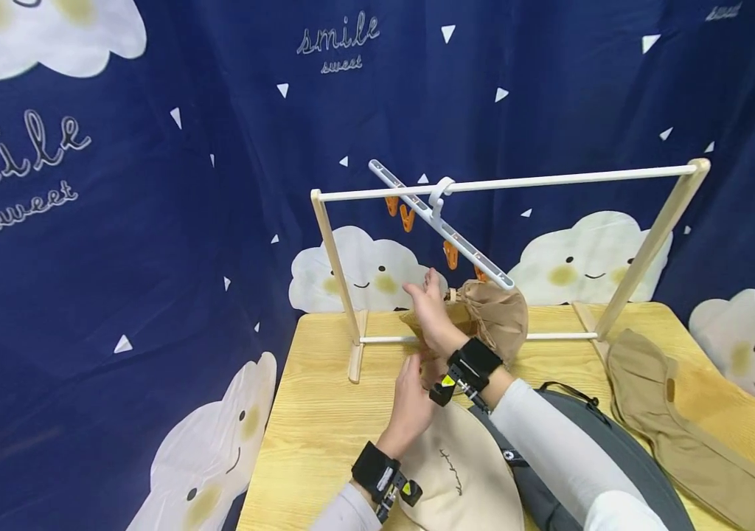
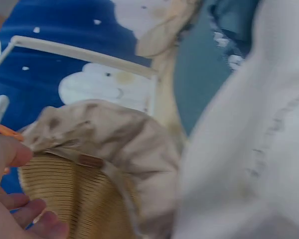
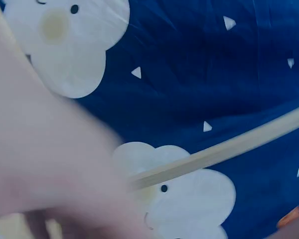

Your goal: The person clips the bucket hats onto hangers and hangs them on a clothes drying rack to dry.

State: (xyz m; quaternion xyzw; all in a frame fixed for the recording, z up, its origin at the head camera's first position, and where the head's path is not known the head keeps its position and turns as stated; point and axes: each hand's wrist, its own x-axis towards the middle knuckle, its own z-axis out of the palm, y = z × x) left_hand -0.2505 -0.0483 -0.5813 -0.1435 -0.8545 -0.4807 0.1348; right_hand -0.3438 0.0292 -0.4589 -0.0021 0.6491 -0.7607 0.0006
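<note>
A tan sun hat (image 1: 500, 313) with a woven, straw-like part (image 2: 70, 194) hangs by the lower end of a white clip hanger (image 1: 444, 221), next to an orange clip (image 1: 481, 273). My right hand (image 1: 433, 313) is raised in front of the hat's left side, its fingers extended, and covers part of it. Lower down, my left hand (image 1: 411, 402) is beside the hat's underside with loosely bent fingers. In the left wrist view, the left fingers (image 2: 27, 214) are apart from each other near the woven part. Whether either hand touches the hat, I cannot tell.
The hanger hooks onto the white rail (image 1: 550, 179) of a wooden stand (image 1: 649, 247). More orange clips (image 1: 407, 217) hang along it. On the table (image 1: 311, 413) lie a cream hat (image 1: 464, 464), a dark grey hat (image 1: 596, 428) with a cord, and a brown-and-yellow hat (image 1: 689, 435).
</note>
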